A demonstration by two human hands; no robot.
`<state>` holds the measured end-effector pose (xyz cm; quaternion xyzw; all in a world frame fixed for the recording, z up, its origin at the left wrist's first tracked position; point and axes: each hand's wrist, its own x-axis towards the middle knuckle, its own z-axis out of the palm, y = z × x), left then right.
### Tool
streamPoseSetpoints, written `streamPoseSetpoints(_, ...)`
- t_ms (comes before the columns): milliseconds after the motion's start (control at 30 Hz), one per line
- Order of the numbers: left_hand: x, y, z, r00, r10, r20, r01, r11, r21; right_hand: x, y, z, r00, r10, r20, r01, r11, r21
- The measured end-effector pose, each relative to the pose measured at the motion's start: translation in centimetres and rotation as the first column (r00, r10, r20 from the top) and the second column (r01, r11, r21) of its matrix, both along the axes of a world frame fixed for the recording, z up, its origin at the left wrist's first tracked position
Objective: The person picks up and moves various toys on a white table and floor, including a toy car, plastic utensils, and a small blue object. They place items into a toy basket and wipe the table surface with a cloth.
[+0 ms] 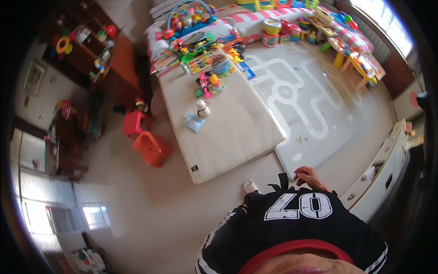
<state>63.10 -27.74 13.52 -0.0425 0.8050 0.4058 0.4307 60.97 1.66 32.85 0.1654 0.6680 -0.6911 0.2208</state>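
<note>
My right hand (309, 177) is just in front of the black shirt, fingers loosely bent and apart, with nothing visible in it. It is above the near edge of a grey play mat (291, 161) with a road pattern. Only a sliver of skin shows by the left sleeve; my left hand is out of view. Ahead stands a low table with a beige top (222, 137). On it are a white bottle (203, 109), a light-blue packet (194, 122), a blue tub (220, 65) and several colourful toys (206, 84).
A red stool (134, 123) and an orange child's chair (150, 148) stand left of the table. Toy tables (362, 66) and stacked tubs (271, 32) line the mat's far side. A white drawer cabinet (373, 174) is at the right. A slippered foot (250, 186) is near the table.
</note>
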Motion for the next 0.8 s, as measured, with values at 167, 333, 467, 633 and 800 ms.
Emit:
streamPoseSetpoints(167,-1.5,0.0,-0.3,0.983,-0.185,-0.007,0.185,0.983,-0.009,2.8,0.7,0.4,0.977,-0.119,0.176,0.073,0.966,0.249)
streamPoseSetpoints(333,-2.1,-3.0,-1.3,0.954,-0.300,0.016,0.300,0.952,-0.067,3.6,-0.9,1.0,0.983,-0.134,0.126,0.111,0.979,0.174)
streamPoseSetpoints(467,-1.6,-7.2,-2.1,0.931,-0.357,0.072,0.363,0.924,-0.121,4.1,-1.8,1.6,0.984,-0.139,0.115,0.121,0.982,0.148)
streamPoseSetpoints(633,-1.6,-11.7,-2.9,0.911,-0.390,0.130,0.409,0.895,-0.179,5.1,-1.0,2.0,0.960,-0.266,0.084,0.238,0.938,0.252)
streamPoseSetpoints(800,-2.9,-14.2,-3.4,0.889,-0.432,0.152,0.455,0.867,-0.202,6.3,-1.3,1.2,0.933,-0.357,0.047,0.333,0.907,0.259)
